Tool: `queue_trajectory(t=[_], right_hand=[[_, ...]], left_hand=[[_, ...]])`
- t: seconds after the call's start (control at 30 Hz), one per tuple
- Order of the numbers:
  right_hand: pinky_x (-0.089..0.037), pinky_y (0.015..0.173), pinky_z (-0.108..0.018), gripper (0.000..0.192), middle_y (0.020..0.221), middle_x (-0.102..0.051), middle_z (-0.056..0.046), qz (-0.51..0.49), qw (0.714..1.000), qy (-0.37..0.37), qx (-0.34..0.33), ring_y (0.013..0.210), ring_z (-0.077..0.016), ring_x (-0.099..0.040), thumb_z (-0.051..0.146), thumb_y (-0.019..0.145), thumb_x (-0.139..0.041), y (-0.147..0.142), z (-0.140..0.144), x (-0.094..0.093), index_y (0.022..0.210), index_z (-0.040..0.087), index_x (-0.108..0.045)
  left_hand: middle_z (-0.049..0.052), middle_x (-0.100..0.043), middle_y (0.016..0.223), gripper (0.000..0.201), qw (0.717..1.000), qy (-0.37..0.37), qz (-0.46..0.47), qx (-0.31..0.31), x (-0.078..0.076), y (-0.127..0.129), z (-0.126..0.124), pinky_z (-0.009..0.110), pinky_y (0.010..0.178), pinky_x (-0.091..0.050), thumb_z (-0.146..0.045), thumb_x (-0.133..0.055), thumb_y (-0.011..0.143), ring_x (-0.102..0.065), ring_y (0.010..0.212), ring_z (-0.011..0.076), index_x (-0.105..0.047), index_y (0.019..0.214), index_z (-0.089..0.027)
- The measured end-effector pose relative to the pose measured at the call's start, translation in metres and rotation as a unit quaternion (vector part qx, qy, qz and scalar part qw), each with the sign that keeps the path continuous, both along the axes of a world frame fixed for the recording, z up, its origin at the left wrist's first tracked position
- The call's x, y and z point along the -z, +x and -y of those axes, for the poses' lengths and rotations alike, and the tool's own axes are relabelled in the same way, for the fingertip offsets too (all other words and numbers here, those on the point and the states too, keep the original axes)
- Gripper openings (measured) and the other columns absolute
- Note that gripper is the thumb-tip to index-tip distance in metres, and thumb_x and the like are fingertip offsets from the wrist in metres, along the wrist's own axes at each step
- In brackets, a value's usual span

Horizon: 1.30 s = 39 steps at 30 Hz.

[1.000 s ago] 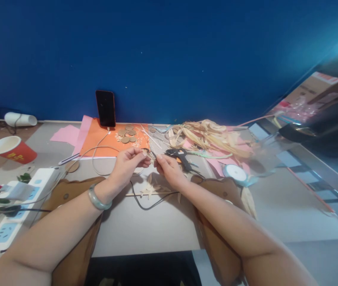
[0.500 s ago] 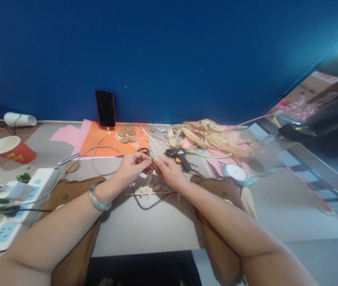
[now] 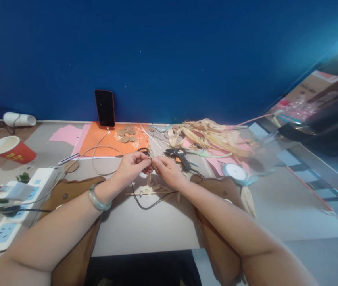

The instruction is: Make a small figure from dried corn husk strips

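Observation:
My left hand (image 3: pixel 135 163) and my right hand (image 3: pixel 168 169) meet over the middle of the table, fingertips pressed together. Both are closed in a pinch around something small, mostly hidden by the fingers; I cannot make out its kind. Just beyond them lie black-handled scissors (image 3: pixel 143 151) and a black glue gun (image 3: pixel 181 157). Below the hands, pale husk scraps (image 3: pixel 151 189) lie across a thin stick (image 3: pixel 131 194), with a black cord (image 3: pixel 145 208) looping past.
A heap of dried husks (image 3: pixel 207 135) lies at the back right, near a ribbon spool (image 3: pixel 234 172). Wooden discs (image 3: pixel 124 139) rest on orange paper (image 3: pixel 93 143). A phone (image 3: pixel 105 108) leans on the blue partition. At left stand a paper cup (image 3: pixel 16 151) and a power strip (image 3: pixel 6 228).
The fingers of my right hand have shifted slightly, and the brownish bit seen between the hands is now more covered. Everything else looks the same.

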State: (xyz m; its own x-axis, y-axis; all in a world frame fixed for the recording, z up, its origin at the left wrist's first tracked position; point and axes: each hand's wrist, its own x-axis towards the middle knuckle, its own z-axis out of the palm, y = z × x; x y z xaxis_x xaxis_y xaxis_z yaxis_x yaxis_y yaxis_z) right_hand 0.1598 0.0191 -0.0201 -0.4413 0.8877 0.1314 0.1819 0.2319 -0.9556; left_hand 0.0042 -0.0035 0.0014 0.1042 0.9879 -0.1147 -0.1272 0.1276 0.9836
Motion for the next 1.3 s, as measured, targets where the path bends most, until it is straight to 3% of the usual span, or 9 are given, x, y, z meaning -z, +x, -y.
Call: queue_trajectory(t=[0.3,0.53,0.67,0.83,0.9,1.0,1.13,1.2,1.3], right_hand=[[-0.027,0.052,-0.024,0.048,0.054,-0.039,0.004,-0.003,1.000,-0.005,0.006,0.053,-0.0078,-0.034,0.055,0.086,-0.046,0.001,-0.001,0.001,0.057,0.017,-0.043],[-0.021,0.045,-0.024,0.048,0.047,-0.033,0.007,-0.066,0.994,-0.080,0.046,0.045,-0.0071,-0.027,0.061,0.085,-0.045,0.001,-0.002,0.002,0.062,0.018,-0.047],[-0.018,0.041,-0.022,0.048,0.044,-0.031,0.008,-0.105,0.986,-0.108,0.074,0.040,-0.0063,-0.025,0.063,0.082,-0.046,0.001,-0.006,0.006,0.065,0.019,-0.048],[-0.017,0.039,-0.022,0.050,0.043,-0.030,0.009,-0.131,0.980,-0.113,0.096,0.038,-0.0052,-0.023,0.067,0.079,-0.049,0.002,-0.012,0.009,0.065,0.019,-0.048],[-0.017,0.039,-0.021,0.049,0.043,-0.031,0.009,-0.137,0.979,-0.117,0.100,0.038,-0.0050,-0.022,0.066,0.078,-0.049,0.002,-0.013,0.009,0.066,0.019,-0.049],[-0.016,0.039,-0.021,0.048,0.043,-0.032,0.008,-0.153,0.974,-0.122,0.112,0.038,-0.0048,-0.023,0.065,0.078,-0.051,0.003,-0.015,0.009,0.067,0.019,-0.050],[-0.016,0.039,-0.021,0.048,0.042,-0.034,0.008,-0.161,0.971,-0.121,0.126,0.038,-0.0049,-0.025,0.065,0.078,-0.052,0.003,-0.017,0.009,0.066,0.018,-0.051],[-0.016,0.039,-0.022,0.048,0.042,-0.034,0.008,-0.156,0.972,-0.120,0.129,0.037,-0.0050,-0.025,0.065,0.077,-0.053,0.002,-0.017,0.010,0.066,0.018,-0.051],[-0.017,0.039,-0.022,0.048,0.042,-0.033,0.008,-0.149,0.974,-0.110,0.131,0.037,-0.0053,-0.026,0.065,0.078,-0.051,0.002,-0.016,0.010,0.066,0.019,-0.050]], left_hand=[[0.003,-0.065,0.060,0.026,1.000,-0.007,-0.001,0.002,0.000,-0.001,0.001,0.024,0.058,-0.051,-0.033,-0.074,0.064,-0.061,0.054,0.0116,-0.059,0.068,-0.012],[0.003,-0.066,0.062,0.023,1.000,-0.009,-0.011,-0.009,-0.003,-0.003,-0.002,0.025,0.059,-0.050,-0.034,-0.070,0.066,-0.061,0.054,0.0119,-0.058,0.069,-0.014],[-0.001,-0.061,0.055,0.012,0.992,0.014,-0.114,0.050,0.004,-0.008,-0.006,0.021,0.048,-0.041,-0.027,-0.061,0.069,-0.051,0.045,0.0088,-0.058,0.065,-0.016],[0.000,-0.063,0.055,0.012,0.921,0.061,-0.308,0.231,0.021,-0.010,-0.001,0.021,0.047,-0.036,-0.022,-0.056,0.066,-0.053,0.050,0.0121,-0.065,0.061,-0.017],[0.001,-0.065,0.059,0.015,0.900,0.066,-0.343,0.259,0.022,-0.011,-0.001,0.022,0.049,-0.037,-0.024,-0.054,0.069,-0.055,0.053,0.0136,-0.068,0.066,-0.018],[0.003,-0.067,0.066,0.015,0.875,0.105,-0.422,0.211,0.011,-0.020,-0.007,0.024,0.056,-0.039,-0.025,-0.056,0.070,-0.058,0.061,0.0162,-0.069,0.072,-0.019],[0.007,-0.066,0.070,0.016,0.794,0.118,-0.595,0.044,-0.003,-0.041,-0.020,0.029,0.059,-0.036,-0.021,-0.051,0.073,-0.057,0.065,0.0202,-0.067,0.074,-0.019],[0.009,-0.068,0.077,0.018,0.757,0.120,-0.642,0.030,-0.003,-0.048,-0.024,0.030,0.062,-0.037,-0.020,-0.050,0.074,-0.059,0.071,0.0222,-0.067,0.078,-0.019],[0.009,-0.067,0.079,0.016,0.744,0.100,-0.656,0.075,0.003,-0.049,-0.026,0.030,0.062,-0.037,-0.021,-0.053,0.071,-0.059,0.072,0.0232,-0.067,0.079,-0.019]])
